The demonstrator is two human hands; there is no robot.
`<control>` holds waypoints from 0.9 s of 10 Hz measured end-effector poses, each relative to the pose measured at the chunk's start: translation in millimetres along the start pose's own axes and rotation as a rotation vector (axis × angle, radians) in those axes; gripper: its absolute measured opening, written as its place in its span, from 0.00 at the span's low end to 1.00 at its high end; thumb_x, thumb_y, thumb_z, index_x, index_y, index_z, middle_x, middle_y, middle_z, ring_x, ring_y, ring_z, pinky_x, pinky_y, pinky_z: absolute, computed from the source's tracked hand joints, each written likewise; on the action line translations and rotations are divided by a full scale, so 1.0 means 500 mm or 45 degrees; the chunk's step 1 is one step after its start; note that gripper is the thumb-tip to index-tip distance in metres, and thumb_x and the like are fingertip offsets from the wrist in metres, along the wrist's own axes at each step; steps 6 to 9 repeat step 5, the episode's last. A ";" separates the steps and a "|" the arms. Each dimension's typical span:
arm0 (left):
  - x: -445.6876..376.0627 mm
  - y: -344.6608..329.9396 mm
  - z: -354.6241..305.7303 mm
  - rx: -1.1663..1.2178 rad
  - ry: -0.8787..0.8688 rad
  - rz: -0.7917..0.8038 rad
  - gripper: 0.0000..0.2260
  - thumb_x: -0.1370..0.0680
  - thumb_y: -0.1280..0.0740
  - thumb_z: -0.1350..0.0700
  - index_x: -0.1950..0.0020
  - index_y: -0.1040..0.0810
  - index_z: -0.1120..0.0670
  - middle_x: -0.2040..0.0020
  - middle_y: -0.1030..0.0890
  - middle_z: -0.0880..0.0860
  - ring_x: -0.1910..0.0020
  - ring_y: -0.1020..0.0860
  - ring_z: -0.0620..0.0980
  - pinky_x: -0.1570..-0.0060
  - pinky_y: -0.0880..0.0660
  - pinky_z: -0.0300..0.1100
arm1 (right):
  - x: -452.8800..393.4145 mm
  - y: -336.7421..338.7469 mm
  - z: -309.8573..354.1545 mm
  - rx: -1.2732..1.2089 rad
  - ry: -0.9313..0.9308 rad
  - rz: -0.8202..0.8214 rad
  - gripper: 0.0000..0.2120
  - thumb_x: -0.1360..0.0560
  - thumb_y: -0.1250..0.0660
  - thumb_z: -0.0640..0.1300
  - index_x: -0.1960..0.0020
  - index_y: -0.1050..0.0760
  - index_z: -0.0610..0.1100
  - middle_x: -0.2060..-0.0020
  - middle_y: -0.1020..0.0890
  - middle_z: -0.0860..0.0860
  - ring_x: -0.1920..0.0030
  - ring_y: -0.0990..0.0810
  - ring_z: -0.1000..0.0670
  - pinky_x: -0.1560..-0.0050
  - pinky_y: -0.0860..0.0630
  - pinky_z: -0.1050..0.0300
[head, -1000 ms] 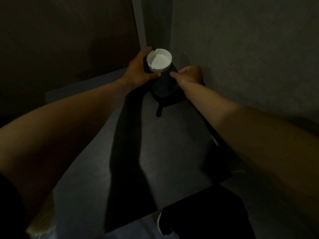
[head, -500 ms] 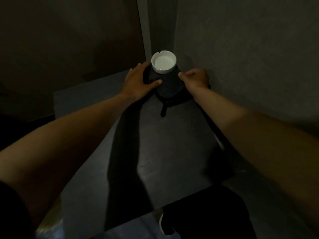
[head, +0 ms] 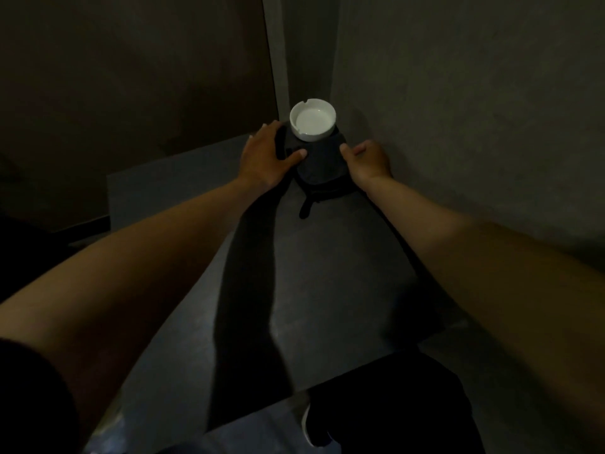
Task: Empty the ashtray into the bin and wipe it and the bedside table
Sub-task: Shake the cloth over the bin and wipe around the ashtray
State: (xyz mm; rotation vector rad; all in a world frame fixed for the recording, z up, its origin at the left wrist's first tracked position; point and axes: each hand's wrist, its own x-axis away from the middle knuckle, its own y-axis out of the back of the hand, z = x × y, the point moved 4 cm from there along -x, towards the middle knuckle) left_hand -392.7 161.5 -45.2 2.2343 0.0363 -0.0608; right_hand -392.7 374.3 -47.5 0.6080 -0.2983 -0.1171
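Head view showed the dark bedside table (head: 327,273) set into a wall corner. At its far end lay a black cloth (head: 319,165), flanked by the left hand (head: 265,158) and right hand (head: 370,158), both pressing its edges with slack fingers, probably steadying it. Atop its far edge sat the white ashtray (head: 312,118), apparently empty, ungrasped.
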 end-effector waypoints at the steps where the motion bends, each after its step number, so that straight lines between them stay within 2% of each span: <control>1: 0.017 -0.001 -0.001 0.007 0.039 0.010 0.34 0.23 0.32 0.39 0.23 0.35 0.56 0.25 0.31 0.56 0.23 0.38 0.57 0.23 0.44 0.55 | 0.010 0.001 0.006 0.063 0.021 0.012 0.14 0.20 0.37 0.55 0.52 0.29 0.43 0.51 0.20 0.44 0.51 0.22 0.45 0.47 0.25 0.52; 3: 0.068 -0.015 -0.008 -0.017 0.115 0.020 0.38 0.23 0.33 0.37 0.21 0.39 0.57 0.21 0.36 0.57 0.21 0.43 0.56 0.22 0.47 0.54 | 0.033 0.001 0.012 0.086 -0.008 -0.012 0.12 0.20 0.35 0.53 0.51 0.27 0.43 0.48 0.19 0.43 0.47 0.20 0.43 0.45 0.24 0.50; 4: 0.083 -0.021 -0.010 0.007 0.138 0.039 0.39 0.23 0.33 0.38 0.20 0.41 0.58 0.21 0.38 0.56 0.20 0.44 0.56 0.22 0.47 0.52 | 0.035 0.001 0.007 0.099 -0.021 -0.006 0.16 0.20 0.36 0.53 0.46 0.24 0.40 0.49 0.19 0.42 0.48 0.20 0.43 0.48 0.25 0.51; 5: 0.095 -0.014 -0.035 0.095 0.177 0.046 0.39 0.22 0.33 0.39 0.20 0.43 0.58 0.20 0.39 0.56 0.21 0.43 0.55 0.22 0.44 0.51 | 0.044 0.002 0.021 0.127 -0.049 -0.003 0.17 0.21 0.37 0.57 0.46 0.26 0.42 0.48 0.21 0.44 0.44 0.21 0.41 0.49 0.26 0.52; 9: 0.095 -0.014 -0.035 0.095 0.177 0.046 0.39 0.22 0.33 0.39 0.20 0.43 0.58 0.20 0.39 0.56 0.21 0.43 0.55 0.22 0.44 0.51 | 0.044 0.002 0.021 0.127 -0.049 -0.003 0.17 0.21 0.37 0.57 0.46 0.26 0.42 0.48 0.21 0.44 0.44 0.21 0.41 0.49 0.26 0.52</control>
